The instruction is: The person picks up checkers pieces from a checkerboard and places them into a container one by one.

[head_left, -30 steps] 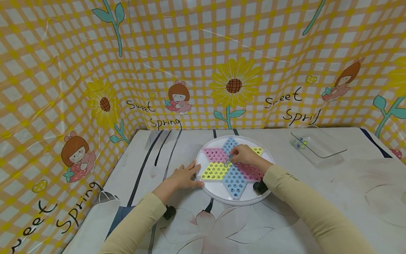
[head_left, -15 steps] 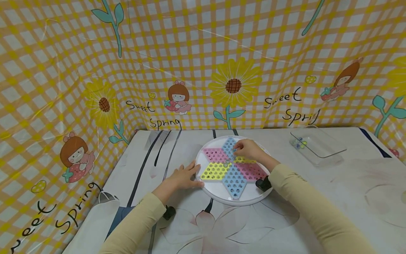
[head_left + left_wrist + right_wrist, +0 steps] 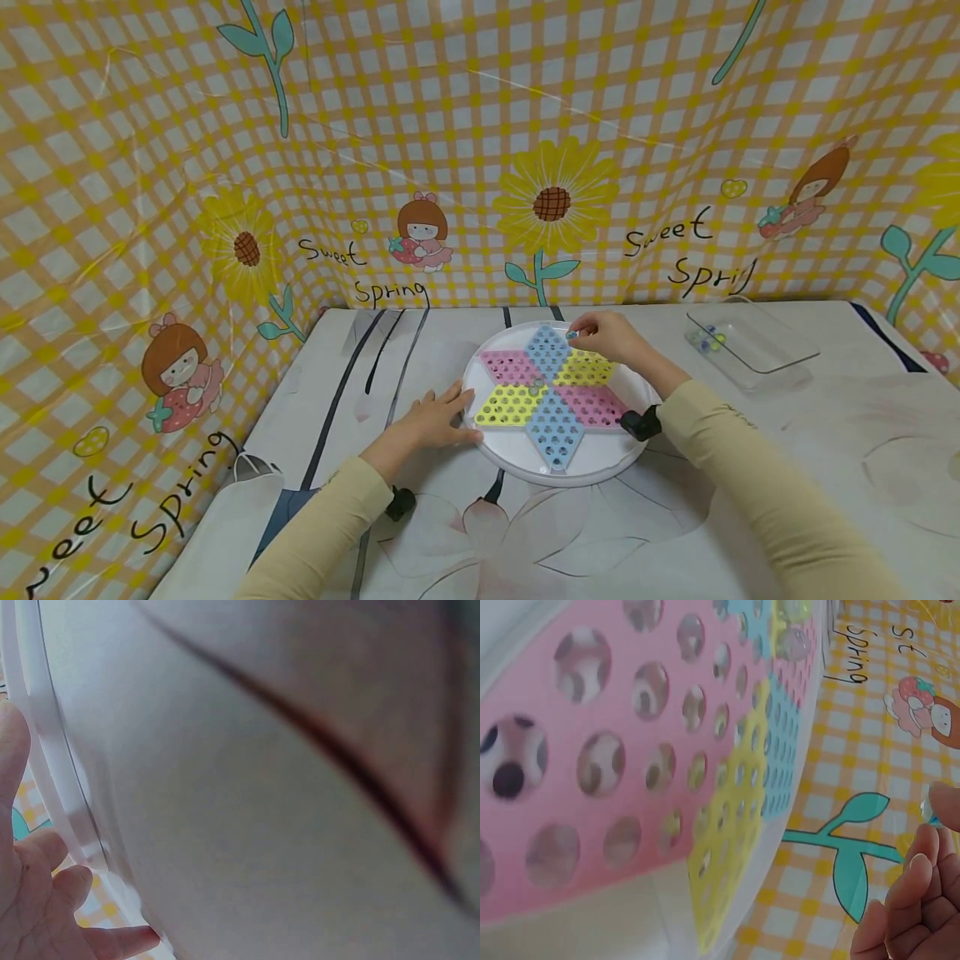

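Observation:
A round white Chinese checkers board (image 3: 517, 458) with a pink, yellow and blue star of holes lies on the table. My right hand (image 3: 609, 337) pinches a clear marble with blue in it (image 3: 928, 810) between thumb and fingertips, above the board's far right part. Near the star's centre a few clear marbles (image 3: 536, 388) sit in holes; the right wrist view shows a pale marble (image 3: 793, 645) and a yellowish one there. My left hand (image 3: 437, 417) rests at the board's left rim, thumb and fingers spread along it.
A clear glass container (image 3: 757, 358) with several marbles (image 3: 707, 338) stands at the back right. A white bag (image 3: 251, 475) and a dark blue flat thing (image 3: 285, 508) lie at the left. A checked, flower-printed curtain (image 3: 480, 108) hangs behind the table.
My right hand has moved from the board's centre toward its far right part, lifting away with a marble pinched in it. My left hand has stayed at the rim.

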{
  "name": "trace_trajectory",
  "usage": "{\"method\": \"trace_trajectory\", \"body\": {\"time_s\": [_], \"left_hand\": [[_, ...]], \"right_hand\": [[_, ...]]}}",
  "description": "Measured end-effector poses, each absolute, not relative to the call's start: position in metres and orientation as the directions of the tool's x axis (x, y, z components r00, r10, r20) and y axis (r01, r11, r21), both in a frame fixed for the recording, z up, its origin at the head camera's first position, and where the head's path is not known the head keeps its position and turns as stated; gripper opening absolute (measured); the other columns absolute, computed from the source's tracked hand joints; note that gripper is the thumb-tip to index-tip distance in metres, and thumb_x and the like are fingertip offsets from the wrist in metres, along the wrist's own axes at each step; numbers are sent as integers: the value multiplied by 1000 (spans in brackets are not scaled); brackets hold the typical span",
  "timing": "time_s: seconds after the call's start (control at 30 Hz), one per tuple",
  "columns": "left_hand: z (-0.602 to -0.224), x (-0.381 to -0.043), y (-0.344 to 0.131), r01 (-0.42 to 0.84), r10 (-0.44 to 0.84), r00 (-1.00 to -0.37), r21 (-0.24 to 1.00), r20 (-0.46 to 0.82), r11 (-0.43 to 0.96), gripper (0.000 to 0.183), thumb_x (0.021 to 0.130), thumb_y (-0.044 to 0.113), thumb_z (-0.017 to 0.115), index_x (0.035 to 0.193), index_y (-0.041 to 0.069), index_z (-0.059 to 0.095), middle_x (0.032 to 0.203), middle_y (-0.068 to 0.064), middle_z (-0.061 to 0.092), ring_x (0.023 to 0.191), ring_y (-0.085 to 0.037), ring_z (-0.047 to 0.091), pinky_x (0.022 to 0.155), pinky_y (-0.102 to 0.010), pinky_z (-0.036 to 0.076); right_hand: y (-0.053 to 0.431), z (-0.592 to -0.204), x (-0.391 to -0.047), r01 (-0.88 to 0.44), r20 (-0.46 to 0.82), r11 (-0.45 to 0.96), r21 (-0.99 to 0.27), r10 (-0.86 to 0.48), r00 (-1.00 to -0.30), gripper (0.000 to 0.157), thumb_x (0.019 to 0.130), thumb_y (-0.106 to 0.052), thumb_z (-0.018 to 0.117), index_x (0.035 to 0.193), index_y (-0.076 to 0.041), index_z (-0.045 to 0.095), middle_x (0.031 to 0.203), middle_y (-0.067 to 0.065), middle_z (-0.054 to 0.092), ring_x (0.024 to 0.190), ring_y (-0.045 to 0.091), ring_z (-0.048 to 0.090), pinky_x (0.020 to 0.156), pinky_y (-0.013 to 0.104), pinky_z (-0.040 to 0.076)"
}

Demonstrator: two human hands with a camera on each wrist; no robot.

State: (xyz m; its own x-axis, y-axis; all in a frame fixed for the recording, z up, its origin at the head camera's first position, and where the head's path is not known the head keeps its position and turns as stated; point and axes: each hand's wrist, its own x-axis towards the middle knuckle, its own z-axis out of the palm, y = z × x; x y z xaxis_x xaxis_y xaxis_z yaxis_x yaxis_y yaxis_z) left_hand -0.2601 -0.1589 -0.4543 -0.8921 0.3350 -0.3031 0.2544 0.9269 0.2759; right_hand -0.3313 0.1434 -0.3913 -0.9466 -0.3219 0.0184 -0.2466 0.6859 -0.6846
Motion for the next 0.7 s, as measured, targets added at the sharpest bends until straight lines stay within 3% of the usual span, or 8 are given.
{"method": "trace_trajectory", "body": {"time_s": [0.7], "left_hand": [[-451, -258, -158, 245, 332, -893, 290, -305, 925, 80, 82, 58, 55, 147, 23, 23, 154, -2, 10, 133, -50, 15, 105, -61, 17]], "right_hand": [[210, -380, -330, -197, 50, 741, -642, -216, -975, 34, 88, -21, 60, 107, 7, 58, 91, 15, 56, 80, 22, 48, 63, 26, 42]]}}
